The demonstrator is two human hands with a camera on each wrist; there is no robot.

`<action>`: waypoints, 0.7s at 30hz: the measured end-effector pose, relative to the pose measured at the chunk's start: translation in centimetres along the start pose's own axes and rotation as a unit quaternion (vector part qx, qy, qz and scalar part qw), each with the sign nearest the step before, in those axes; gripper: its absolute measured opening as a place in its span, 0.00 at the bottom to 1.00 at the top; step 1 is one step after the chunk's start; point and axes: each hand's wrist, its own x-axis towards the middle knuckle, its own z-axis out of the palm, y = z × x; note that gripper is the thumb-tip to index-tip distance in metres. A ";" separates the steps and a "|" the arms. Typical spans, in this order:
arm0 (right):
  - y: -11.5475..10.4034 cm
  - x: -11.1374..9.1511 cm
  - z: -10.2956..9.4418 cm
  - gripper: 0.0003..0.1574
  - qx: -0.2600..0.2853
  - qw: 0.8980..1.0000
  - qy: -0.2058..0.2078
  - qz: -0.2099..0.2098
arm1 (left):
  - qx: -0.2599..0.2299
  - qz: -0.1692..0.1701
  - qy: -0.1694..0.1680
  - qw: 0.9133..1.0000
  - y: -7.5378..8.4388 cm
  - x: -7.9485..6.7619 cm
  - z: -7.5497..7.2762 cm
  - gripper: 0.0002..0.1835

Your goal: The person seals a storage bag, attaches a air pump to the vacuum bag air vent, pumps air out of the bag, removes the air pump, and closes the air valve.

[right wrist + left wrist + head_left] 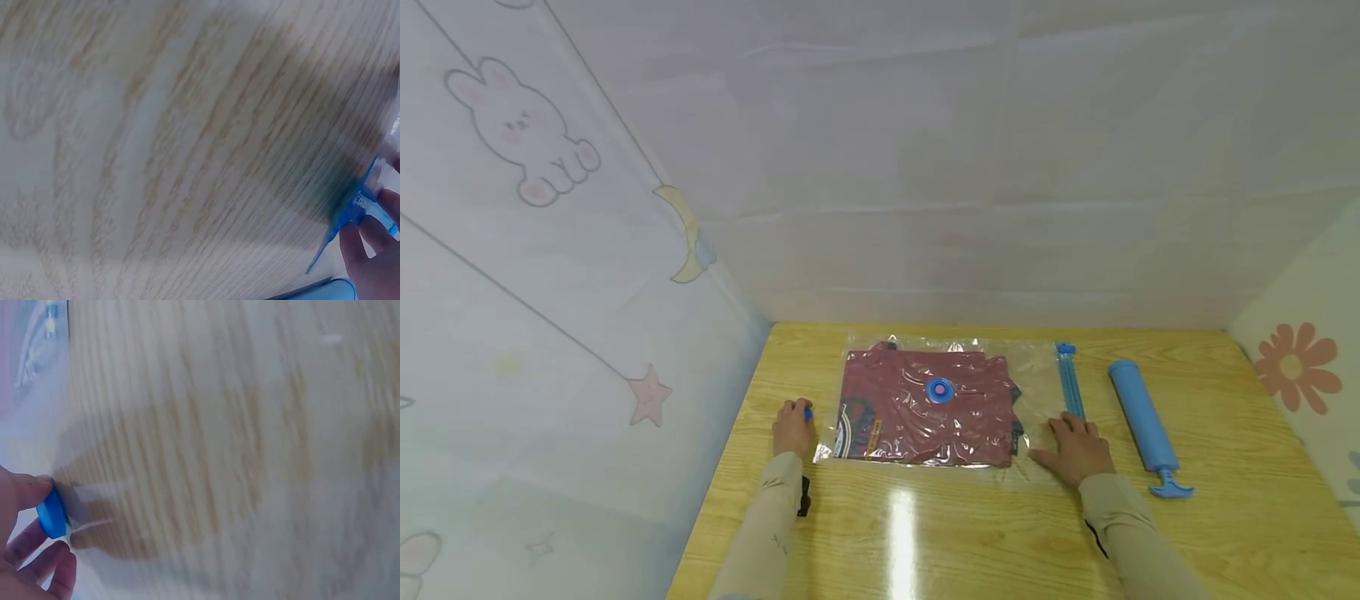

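A clear vacuum storage bag (1037, 379) lies flat on the table, with a folded dark red garment (902, 408) inside. On its upper face sits a round blue valve (940, 390). My left hand (792, 429), just left of the bag, pinches a small blue cap (52, 515) between thumb and finger. At the bag's right end, my right hand (1081, 454) rests on the plastic with fingers spread. Its fingertips touch the blue zip strip (1070, 383), also visible in the right wrist view, where part of the hand is cut off.
A blue hand pump (1144, 417) lies to the right of the bag, its handle toward me. The wooden table (850, 533) meets a pale wall covering (925, 250) behind, and patterned coverings stand on both sides.
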 end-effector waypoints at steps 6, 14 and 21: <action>0.3 0.1 -0.2 0.51 0.006 1.000 0.000 0.002 | -0.030 0.034 0.028 0.999 3.9 1.0 0.8 0.16; 0.9 0.1 0.6 0.51 0.004 1.000 0.004 0.008 | -0.089 0.062 -0.005 0.994 11.6 1.7 2.9 0.19; 0.8 0.1 1.0 0.49 0.013 1.000 0.014 0.001 | -0.069 0.144 -0.015 0.987 15.8 1.4 5.3 0.17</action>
